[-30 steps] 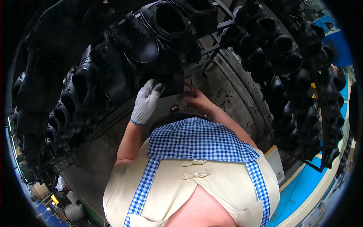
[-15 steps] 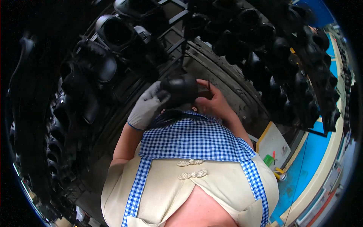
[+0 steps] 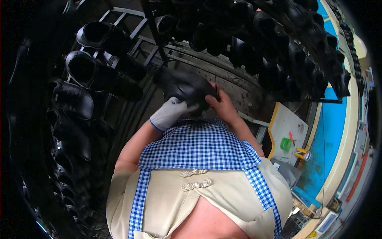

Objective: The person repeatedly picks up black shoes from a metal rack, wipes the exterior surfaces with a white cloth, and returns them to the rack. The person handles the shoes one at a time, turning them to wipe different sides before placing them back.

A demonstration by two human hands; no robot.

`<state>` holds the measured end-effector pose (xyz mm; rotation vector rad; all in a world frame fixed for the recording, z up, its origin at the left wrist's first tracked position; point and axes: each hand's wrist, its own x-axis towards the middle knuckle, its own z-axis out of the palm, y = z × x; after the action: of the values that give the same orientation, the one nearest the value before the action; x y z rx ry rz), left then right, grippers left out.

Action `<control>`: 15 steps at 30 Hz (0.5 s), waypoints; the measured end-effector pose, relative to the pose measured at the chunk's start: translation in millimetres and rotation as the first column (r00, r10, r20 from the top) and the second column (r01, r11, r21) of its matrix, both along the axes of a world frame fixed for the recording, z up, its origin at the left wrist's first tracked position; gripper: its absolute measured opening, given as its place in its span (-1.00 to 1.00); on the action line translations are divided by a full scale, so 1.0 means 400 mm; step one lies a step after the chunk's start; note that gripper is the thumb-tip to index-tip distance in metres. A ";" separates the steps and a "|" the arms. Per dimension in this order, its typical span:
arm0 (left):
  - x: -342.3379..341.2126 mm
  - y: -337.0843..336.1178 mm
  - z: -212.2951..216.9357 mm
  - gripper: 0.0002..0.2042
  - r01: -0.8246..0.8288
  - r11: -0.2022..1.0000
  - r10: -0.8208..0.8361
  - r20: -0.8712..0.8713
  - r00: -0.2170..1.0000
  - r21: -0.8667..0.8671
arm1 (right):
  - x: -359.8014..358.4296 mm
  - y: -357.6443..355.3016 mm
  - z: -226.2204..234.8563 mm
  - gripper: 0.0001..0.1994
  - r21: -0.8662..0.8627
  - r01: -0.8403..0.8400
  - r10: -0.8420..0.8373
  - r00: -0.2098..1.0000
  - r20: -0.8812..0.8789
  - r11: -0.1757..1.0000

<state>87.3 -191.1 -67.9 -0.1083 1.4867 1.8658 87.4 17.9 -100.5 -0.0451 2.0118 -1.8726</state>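
Workshop: dim and crowded, with dark footwear point(image 3: 264, 26) lined up close together across the top and right; on the left, a metal rack point(image 3: 129, 11) of open bars carries more black shoes point(image 3: 89, 73), set side by side, probably so that many fit while each is easy to lift off.
Person: facing away from their own camera's lower edge, in a cream top point(image 3: 159, 199) and a blue-and-white checked apron point(image 3: 195, 149), likely worn to keep the clothes clean.
Black shoe: held in the air just beyond the apron, between both hands, lying sideways; close to the body, it seems easier to steady and look over.
Left hand point(image 3: 171, 113): in a white knitted glove point(image 3: 161, 118), fingers curled and gripping the near side of the black shoe point(image 3: 187, 85), perhaps gloved for a firmer or cleaner hold.
Right hand point(image 3: 223, 105): bare, thumb pressed on the shoe's right end, fingers behind it.
Thin dark tool point(image 3: 216, 81): points upward beside the right fingers; the shadow there hides how it is held.
Right side: a white board point(image 3: 280, 117) with a yellow edge bears a small green object point(image 3: 285, 143); beyond lies a blue work surface point(image 3: 312, 181).
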 end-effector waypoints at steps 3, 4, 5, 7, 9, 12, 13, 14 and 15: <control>-0.043 0.026 0.026 -0.60 -0.441 0.829 0.336 0.324 0.885 0.344 | -0.029 -0.004 0.046 -0.48 0.086 0.083 -0.068 0.984 -0.166 0.993; -0.050 0.038 0.047 -0.60 -0.445 0.815 0.352 0.294 0.889 0.371 | -0.035 0.004 0.059 -0.50 0.158 0.112 -0.079 0.975 -0.206 0.981; -0.053 0.047 0.063 -0.59 -0.449 0.800 0.369 0.263 0.891 0.398 | -0.038 0.007 0.080 -0.52 0.218 0.132 -0.069 0.960 -0.272 0.967; -0.057 0.044 0.064 -0.58 -0.333 0.927 0.360 -0.157 0.920 0.171 | -0.040 0.009 0.132 -0.55 0.323 0.177 -0.025 0.905 -0.424 0.930; -0.050 0.028 0.024 -0.55 -0.316 0.850 -0.097 -0.716 0.692 -0.421 | -0.021 0.000 0.179 -0.57 0.343 0.229 -0.014 0.848 -0.530 0.911; -0.041 0.031 0.023 -0.48 -0.416 0.592 -0.480 -0.717 0.506 -0.690 | -0.001 -0.014 0.205 -0.56 0.325 0.291 -0.029 0.784 -0.620 0.900; -0.039 0.034 0.033 -0.45 -0.416 0.555 -0.507 -0.690 0.517 -0.720 | 0.000 -0.009 0.205 -0.56 0.359 0.294 0.014 0.756 -0.654 0.886; -0.038 0.037 0.035 -0.45 -0.390 0.556 -0.509 -0.671 0.539 -0.734 | 0.002 -0.005 0.204 -0.55 0.392 0.299 0.059 0.726 -0.685 0.870; -0.039 0.039 0.039 -0.45 -0.365 0.555 -0.511 -0.652 0.560 -0.748 | 0.003 -0.004 0.206 -0.55 0.417 0.308 0.073 0.725 -0.685 0.855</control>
<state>71.8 -175.4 -52.3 0.5062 2.9384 0.8482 88.8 16.4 -18.3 -0.5489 3.0371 -1.4228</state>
